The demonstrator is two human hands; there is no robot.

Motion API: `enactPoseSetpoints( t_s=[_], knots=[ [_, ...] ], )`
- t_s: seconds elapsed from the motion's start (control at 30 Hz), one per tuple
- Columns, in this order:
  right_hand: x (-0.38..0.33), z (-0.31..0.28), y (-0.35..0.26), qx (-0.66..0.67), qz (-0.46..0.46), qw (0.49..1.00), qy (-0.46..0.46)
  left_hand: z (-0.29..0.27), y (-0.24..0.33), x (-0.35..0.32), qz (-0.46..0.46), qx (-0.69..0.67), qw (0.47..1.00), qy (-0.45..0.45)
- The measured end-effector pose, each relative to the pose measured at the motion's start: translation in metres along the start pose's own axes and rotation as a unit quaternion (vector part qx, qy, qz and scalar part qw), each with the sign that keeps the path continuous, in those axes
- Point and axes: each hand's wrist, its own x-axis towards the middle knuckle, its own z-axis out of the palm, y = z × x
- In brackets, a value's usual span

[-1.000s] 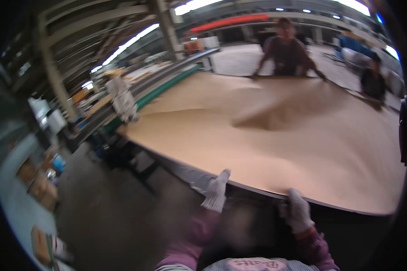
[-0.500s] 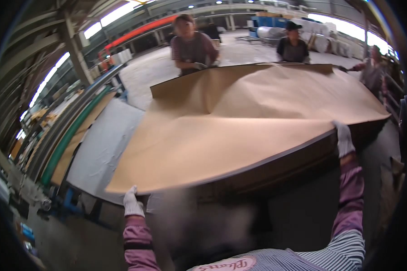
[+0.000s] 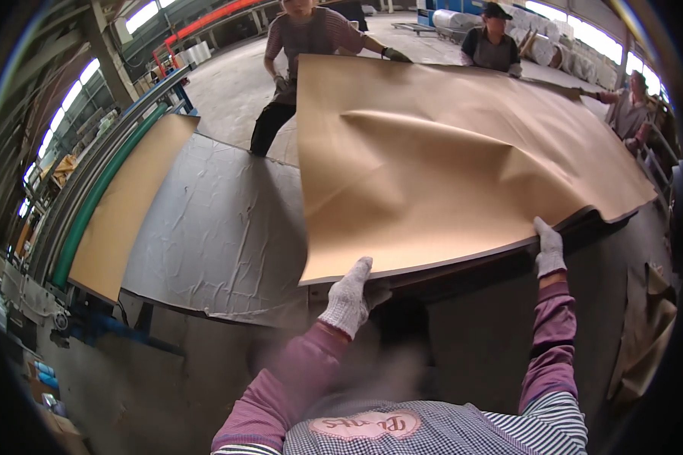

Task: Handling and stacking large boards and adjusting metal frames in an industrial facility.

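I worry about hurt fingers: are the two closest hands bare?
No, the left hand and right hand holding the large brown sheet wear pale knitted gloves.

Large tan sheet (image 3: 425, 220), thin, paper-like, smooth-faced, bordered in grey along near edge. Not flat: long crease ridge runs from upper left toward near right, with shallow hollows beside it. Near edge bows, turns wavy toward right. Far left corner stands raised. Left edge crosses in front of grey, wrinkled tabletop (image 3: 212, 235), toward its right edge; support beneath rest hidden.
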Motion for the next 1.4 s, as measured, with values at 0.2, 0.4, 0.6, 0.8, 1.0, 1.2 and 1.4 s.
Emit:
enactPoseSetpoints(
  t_s=[0.2,0.4,0.6,0.8,1.0,1.2,1.4],
  knots=[
    [0.086,-0.058,-0.017,-0.064,-0.070,0.991,0.091,0.012,-0.021,-0.006,-0.048,0.041,0.998,0.021],
    [0.028,-0.070,-0.034,-0.206,0.032,0.974,0.092,-0.023,-0.022,0.006,-0.072,0.027,0.997,-0.010],
    [-0.117,0.051,-0.070,-0.499,-0.315,0.807,0.023,-0.021,-0.030,0.037,-0.107,0.023,0.992,-0.066],
    [-0.210,0.262,0.020,-0.404,-0.544,0.674,-0.296,-0.038,0.000,0.027,-0.116,0.047,0.991,-0.036],
    [-0.201,0.269,0.055,-0.598,-0.503,0.562,-0.273,-0.235,0.097,0.043,0.171,0.027,0.966,0.194],
    [-0.191,0.272,0.069,-0.633,-0.536,0.472,-0.298,-0.547,0.147,0.010,0.161,0.211,0.630,0.730],
    [-0.205,0.297,0.072,-0.647,-0.509,0.473,-0.314,-0.607,0.115,0.016,0.178,-0.025,0.833,0.524]
  ],
)
